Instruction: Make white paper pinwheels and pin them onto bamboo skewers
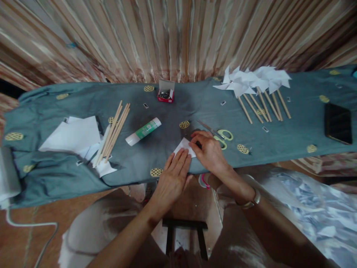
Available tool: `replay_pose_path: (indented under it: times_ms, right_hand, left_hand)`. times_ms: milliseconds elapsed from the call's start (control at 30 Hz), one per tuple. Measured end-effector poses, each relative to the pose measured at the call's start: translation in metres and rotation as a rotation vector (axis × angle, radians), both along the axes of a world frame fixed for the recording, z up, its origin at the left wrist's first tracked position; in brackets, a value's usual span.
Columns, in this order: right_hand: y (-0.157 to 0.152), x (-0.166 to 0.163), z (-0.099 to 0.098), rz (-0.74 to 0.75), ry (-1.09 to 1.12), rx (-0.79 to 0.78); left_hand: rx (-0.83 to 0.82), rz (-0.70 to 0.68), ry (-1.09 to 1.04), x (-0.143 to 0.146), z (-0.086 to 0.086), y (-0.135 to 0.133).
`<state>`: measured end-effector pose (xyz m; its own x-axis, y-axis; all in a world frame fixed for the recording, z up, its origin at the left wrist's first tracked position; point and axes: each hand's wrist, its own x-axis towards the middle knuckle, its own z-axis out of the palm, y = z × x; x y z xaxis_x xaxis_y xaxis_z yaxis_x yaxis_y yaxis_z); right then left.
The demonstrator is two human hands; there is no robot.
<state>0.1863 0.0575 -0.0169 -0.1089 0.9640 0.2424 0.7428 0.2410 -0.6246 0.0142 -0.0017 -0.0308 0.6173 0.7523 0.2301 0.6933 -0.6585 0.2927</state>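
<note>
A small folded triangle of white paper (183, 144) lies on the cloth near the table's front edge. My left hand (175, 173) rests flat on its lower left part, fingers stretched out. My right hand (208, 150) bends over the paper's right side with thumb and fingers drawn together at its edge; whether they pinch it is hard to see. Scissors with light green handles (224, 135) lie just beyond the right hand, blades pointing left. To the left rests a green and white glue stick (144, 131).
White paper pinwheels on sticks (252, 82) lie at the back right, with a black phone (338, 123) farther right. A small red box of metal pieces (166, 92) sits at the back. Leftward are wooden sticks (116, 128) and white paper sheets (74, 136).
</note>
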Motion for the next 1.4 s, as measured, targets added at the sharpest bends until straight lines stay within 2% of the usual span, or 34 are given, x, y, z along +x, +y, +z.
replay_pose_path:
  times_ms: [267, 600, 767, 1033, 1200, 1400]
  right_hand:
    - [-0.006, -0.004, -0.004, -0.025, -0.055, 0.044]
    - [-0.042, -0.004, -0.014, -0.095, -0.096, 0.014]
    - [-0.045, 0.009, -0.016, -0.144, -0.115, 0.046]
    - [-0.049, 0.023, -0.02, -0.119, -0.063, 0.106]
    - [-0.05, 0.029, -0.02, -0.11, -0.042, 0.106]
    - [-0.048, 0.025, -0.01, -0.094, 0.001, 0.058]
  left_hand:
    - [0.017, -0.006, 0.036, 0.0, -0.002, 0.001]
    - [0.013, -0.015, 0.065, 0.0, 0.0, 0.001]
    - [0.062, 0.008, 0.053, -0.017, 0.003, -0.001]
    - [0.057, 0.076, 0.04, -0.055, 0.004, -0.01]
    - [0.054, 0.084, 0.005, -0.06, 0.006, -0.011]
    - [0.05, 0.132, -0.121, -0.058, 0.011, -0.006]
